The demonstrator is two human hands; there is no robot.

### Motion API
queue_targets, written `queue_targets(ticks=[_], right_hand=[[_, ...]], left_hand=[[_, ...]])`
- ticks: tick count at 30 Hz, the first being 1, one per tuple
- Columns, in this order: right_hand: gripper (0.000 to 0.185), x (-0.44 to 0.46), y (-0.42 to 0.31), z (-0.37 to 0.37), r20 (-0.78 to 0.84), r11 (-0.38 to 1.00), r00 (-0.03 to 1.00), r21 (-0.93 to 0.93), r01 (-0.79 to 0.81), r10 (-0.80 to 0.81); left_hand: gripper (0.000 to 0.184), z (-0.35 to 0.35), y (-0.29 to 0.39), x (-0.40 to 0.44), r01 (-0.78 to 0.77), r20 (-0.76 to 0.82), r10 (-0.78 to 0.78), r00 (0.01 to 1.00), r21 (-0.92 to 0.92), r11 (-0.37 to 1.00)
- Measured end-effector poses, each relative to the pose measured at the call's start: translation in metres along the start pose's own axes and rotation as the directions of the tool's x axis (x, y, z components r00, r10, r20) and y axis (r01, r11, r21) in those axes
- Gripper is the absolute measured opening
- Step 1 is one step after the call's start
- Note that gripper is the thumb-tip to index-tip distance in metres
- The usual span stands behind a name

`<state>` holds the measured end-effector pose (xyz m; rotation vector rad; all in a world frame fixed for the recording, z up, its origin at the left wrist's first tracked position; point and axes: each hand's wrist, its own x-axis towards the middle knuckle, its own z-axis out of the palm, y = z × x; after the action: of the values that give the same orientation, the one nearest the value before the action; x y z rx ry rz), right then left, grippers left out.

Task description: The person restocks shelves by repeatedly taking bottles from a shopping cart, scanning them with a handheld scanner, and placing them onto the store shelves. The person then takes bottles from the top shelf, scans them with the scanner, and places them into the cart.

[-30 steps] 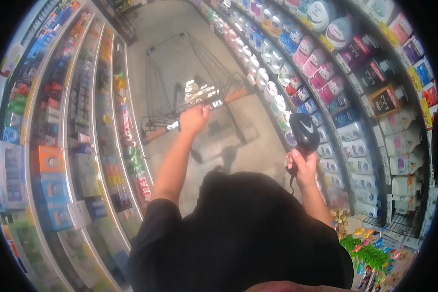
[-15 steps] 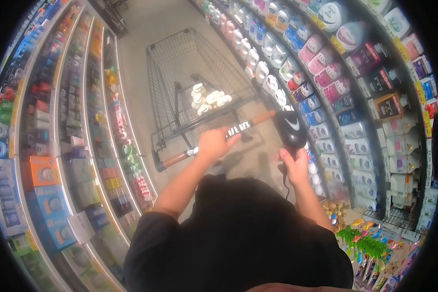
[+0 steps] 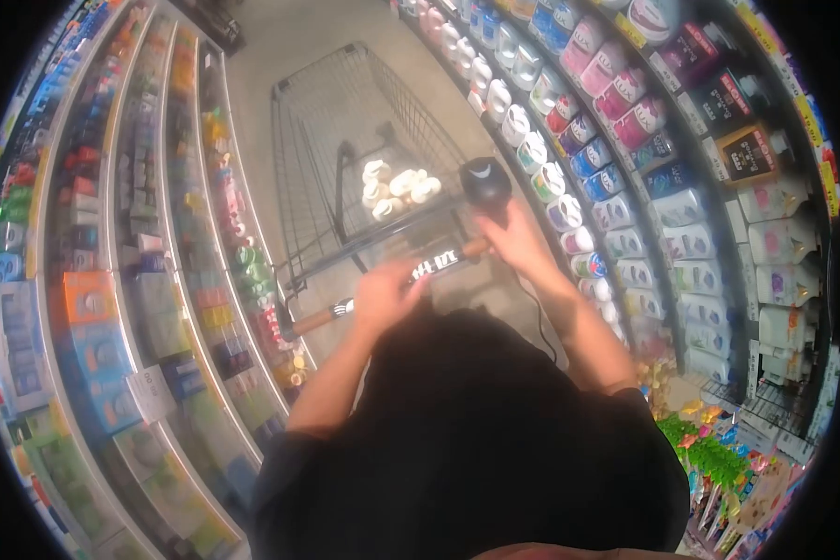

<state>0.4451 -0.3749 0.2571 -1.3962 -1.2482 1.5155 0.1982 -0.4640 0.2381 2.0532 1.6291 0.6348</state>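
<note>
My left hand (image 3: 387,294) is closed round the handlebar (image 3: 319,319) of the shopping cart, left of the white lettering. My right hand (image 3: 513,238) grips a rounded black object with a white swoosh (image 3: 486,183), just over the right end of the handlebar. A thin black cord (image 3: 543,317) hangs below this hand. What the black object is, I cannot make out. Several white bottle-like items (image 3: 397,191) lie in the wire shopping cart (image 3: 313,168), near its handle end.
Shelves of pink, blue and white bottles and refill packs (image 3: 621,215) run along my right. On my left are shelves (image 3: 114,233) of small boxed and bottled goods. Green and colourful hanging items (image 3: 709,457) show at the lower right. Grey floor (image 3: 289,37) stretches ahead.
My right hand has moved left and inward with the black object, from beside the right shelf to over the handlebar's end. My left hand stays on the handlebar.
</note>
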Motion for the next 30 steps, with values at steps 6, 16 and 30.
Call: queue_targets(ticks=[6,16,30], right_hand=[[0.056,-0.007,0.021,0.002,0.085,0.999,0.996,-0.027,-0.030,0.033],[0.046,-0.022,0.004,0.016,0.095,0.991,0.988,-0.059,-0.117,0.122],[0.039,-0.026,0.008,0.035,-0.090,0.974,0.975,-0.081,-0.209,0.202]], left_hand=[[0.009,-0.005,-0.008,-0.031,0.023,-0.280,-0.117,0.953,-0.318,0.948],[0.032,-0.070,-0.105,0.079,0.272,-0.111,-0.301,0.947,-0.221,0.936],[0.072,0.059,-0.333,0.206,0.367,0.373,-0.533,0.760,0.431,0.825]])
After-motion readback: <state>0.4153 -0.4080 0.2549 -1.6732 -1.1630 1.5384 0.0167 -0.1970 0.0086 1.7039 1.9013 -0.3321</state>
